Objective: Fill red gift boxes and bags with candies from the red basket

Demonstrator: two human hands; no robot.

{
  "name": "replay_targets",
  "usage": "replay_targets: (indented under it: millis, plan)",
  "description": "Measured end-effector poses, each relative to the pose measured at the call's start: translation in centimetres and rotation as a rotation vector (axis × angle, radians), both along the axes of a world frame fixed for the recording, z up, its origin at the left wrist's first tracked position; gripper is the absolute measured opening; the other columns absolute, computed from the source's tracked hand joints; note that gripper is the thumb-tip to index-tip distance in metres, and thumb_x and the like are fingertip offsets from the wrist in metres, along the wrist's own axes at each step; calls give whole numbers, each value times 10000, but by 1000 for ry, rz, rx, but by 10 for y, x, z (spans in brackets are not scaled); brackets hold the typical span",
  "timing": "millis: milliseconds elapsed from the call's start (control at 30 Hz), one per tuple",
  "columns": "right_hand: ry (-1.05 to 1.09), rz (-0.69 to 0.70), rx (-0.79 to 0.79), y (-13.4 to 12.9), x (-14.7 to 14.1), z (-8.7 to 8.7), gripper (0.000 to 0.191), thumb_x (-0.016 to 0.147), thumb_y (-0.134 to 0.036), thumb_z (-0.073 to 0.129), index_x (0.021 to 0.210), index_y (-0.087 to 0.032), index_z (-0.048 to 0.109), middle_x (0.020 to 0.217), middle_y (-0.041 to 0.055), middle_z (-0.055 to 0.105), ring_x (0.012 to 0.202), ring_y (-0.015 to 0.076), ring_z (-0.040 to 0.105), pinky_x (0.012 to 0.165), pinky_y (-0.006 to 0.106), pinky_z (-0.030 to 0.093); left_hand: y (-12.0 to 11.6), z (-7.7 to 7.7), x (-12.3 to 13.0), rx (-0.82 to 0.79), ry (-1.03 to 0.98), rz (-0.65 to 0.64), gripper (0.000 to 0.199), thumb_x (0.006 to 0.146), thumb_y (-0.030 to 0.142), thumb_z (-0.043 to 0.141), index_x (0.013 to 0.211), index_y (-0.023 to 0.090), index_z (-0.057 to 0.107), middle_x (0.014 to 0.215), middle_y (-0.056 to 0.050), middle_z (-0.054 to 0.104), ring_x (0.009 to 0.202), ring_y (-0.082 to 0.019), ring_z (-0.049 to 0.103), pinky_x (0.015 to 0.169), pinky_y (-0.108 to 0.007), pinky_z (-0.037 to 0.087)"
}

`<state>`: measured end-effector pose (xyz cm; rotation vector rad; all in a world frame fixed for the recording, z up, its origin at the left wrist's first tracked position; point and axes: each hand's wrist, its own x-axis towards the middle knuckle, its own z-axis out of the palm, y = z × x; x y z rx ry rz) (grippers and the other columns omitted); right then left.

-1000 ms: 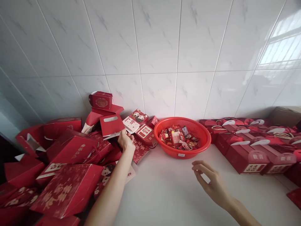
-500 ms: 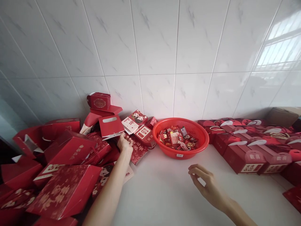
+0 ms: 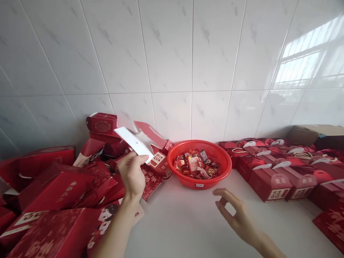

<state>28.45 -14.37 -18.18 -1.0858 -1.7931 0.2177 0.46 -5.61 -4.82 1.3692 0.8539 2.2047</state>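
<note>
My left hand [image 3: 133, 175] is closed on the edge of a red gift box [image 3: 133, 143], whose white inner flap faces me. Raised above the pile and tilted, the box is slightly smeared by motion. Over the white tabletop, my right hand [image 3: 233, 211] hovers with its fingers curved and apart, holding nothing. Just beyond it stands a red plastic basket [image 3: 227, 174] with small wrapped sweets [image 3: 196, 163] inside. Behind the held box, another red box with a pale character label [image 3: 158, 160] lies against the basket's left side.
A heap of loose red boxes [image 3: 61, 186] covers the left side. Rows of closed red gift boxes [image 3: 271, 182] fill the right, with a brown cardboard box [image 3: 302, 138] behind them. A tiled wall [image 3: 172, 64] rises along the back of the table [image 3: 177, 225].
My left hand has lifted the red box off the pile and turned it, so its white inner side shows. My right hand keeps nearly the same pose. The view has shifted slightly right.
</note>
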Motion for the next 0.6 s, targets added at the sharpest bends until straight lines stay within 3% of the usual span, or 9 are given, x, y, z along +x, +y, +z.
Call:
replay_targets:
  millis: [133,200,300,367,467,533,600]
  plan:
    - [197,-60,-115,0,14,19,289,980,-415,568,1200,-230,591,725,-1,635,668,170,648,653,277,547,-33,18,4,-145,150,-259,295,592,237,603,445,190,352,517,21,256,498,-97,237,460,-261,197]
    - [311,-18,-172,-1,18,27,372,965,-462,588,1264,-244,554,897,46,686,688,170,641,649,290,547,-43,22,8,-268,271,-389,339,606,254,596,463,196,295,537,19,218,506,-97,203,467,-263,173]
    - [383,192,-260,-4,20,34,495,936,-532,613,1354,-288,504,1275,122,627,710,150,622,656,304,545,-47,20,15,-405,538,-557,371,654,271,565,504,202,233,554,20,215,523,-105,200,490,-281,164]
    - [346,332,-329,-5,18,33,589,905,-587,634,1399,-304,484,1346,128,591,767,159,625,690,310,540,-44,15,20,-410,740,-676,351,708,275,534,526,200,244,573,16,266,543,-116,240,514,-296,183]
    - [248,399,-406,-3,11,25,746,832,-583,725,1459,-304,431,1246,88,640,881,182,622,755,302,522,-36,6,27,-345,993,-840,328,781,278,512,558,196,287,615,16,343,585,-127,312,555,-300,236]
    - [181,401,-431,0,6,22,784,801,-517,771,1462,-282,422,1129,56,673,898,184,612,765,290,512,-30,0,31,-287,1093,-858,318,810,271,513,577,194,310,626,22,363,606,-129,338,576,-292,263]
    - [126,363,-425,5,1,19,705,806,-438,766,1414,-250,463,1035,36,686,871,180,603,754,285,506,-24,-6,34,-238,1147,-829,302,826,268,521,586,192,354,641,22,404,627,-130,371,595,-281,285]
